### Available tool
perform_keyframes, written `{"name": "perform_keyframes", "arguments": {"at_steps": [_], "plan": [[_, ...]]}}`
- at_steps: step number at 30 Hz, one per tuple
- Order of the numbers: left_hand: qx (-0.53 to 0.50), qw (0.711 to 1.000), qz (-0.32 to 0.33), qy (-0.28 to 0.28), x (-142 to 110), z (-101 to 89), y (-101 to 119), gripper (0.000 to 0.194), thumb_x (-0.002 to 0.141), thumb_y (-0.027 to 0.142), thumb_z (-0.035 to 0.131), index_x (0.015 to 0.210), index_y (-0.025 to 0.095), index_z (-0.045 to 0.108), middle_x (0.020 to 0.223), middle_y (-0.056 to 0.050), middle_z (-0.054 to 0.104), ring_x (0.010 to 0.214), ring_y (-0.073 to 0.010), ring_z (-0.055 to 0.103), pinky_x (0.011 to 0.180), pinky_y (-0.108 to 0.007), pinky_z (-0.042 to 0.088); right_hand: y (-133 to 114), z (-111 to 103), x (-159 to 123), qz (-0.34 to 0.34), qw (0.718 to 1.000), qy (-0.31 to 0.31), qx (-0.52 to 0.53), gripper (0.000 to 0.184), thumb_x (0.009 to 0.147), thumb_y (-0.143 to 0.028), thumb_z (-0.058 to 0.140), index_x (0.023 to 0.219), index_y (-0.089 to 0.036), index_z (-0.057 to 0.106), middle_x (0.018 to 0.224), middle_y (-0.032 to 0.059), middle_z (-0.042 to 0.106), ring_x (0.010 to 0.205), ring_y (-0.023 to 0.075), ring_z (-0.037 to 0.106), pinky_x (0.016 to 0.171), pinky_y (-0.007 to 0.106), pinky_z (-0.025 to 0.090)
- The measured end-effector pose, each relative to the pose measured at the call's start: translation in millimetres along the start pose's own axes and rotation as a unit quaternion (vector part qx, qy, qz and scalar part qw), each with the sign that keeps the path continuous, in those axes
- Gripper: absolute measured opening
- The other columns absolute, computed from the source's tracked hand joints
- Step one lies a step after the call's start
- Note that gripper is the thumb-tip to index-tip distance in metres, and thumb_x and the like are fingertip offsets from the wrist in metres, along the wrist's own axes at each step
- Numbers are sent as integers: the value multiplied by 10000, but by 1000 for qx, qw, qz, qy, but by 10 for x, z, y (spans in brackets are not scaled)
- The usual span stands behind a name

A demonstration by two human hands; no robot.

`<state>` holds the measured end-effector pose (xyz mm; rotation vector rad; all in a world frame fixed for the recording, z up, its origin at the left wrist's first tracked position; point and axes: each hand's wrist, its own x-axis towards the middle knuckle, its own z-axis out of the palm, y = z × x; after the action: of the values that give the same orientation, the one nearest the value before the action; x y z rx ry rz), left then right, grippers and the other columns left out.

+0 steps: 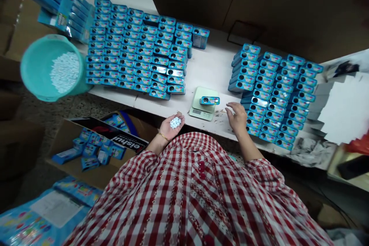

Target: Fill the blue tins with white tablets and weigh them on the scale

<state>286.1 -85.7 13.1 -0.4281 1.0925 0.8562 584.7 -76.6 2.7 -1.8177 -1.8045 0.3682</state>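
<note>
My left hand is turned palm up at the table's front edge, cupped around a small heap of white pellets that look like candies. Just right of centre, a pale green digital scale stands on the white table. One blue box with a dark round opening sits on its pan. To the right of the scale, my right hand hovers with its fingers bent and apart, holding nothing. It touches neither the scale nor the box.
Rows of blue boxes fill the table's left side; more blue boxes stand at the right. A turquoise tub of white pellets is at the left. Below it, a carton holds blue boxes. Stacked white sheets lie far right.
</note>
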Motion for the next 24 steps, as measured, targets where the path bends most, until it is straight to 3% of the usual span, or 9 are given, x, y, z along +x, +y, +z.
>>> {"name": "perform_keyframes", "arguments": {"at_steps": [11, 16, 24], "plan": [[-16, 1000, 9, 15, -31, -3, 6, 223, 840, 157, 417, 807, 79, 624, 766, -129, 671, 779, -186, 653, 672, -284, 546, -117, 50, 132, -16, 1000, -10, -20, 210, 845, -266, 460, 912, -249, 658, 912, 62, 593, 883, 205, 535, 812, 382, 425], [-19, 1000, 11, 4, 30, -19, 4, 212, 828, 158, 440, 900, 86, 625, 790, -113, 671, 805, -183, 652, 697, -296, 549, -151, 104, 147, -28, 999, -25, -31, 233, 854, -277, 445, 940, -244, 658, 939, 69, 576, 900, 208, 502, 815, 376, 421], [-13, 1000, 15, -4, 46, 11, 20, 206, 831, 155, 429, 851, 82, 622, 779, -113, 671, 793, -179, 651, 702, -292, 547, -151, 110, 187, -25, 999, -25, -34, 235, 850, -317, 458, 983, -244, 637, 962, 71, 560, 923, 220, 504, 838, 384, 418]]}}
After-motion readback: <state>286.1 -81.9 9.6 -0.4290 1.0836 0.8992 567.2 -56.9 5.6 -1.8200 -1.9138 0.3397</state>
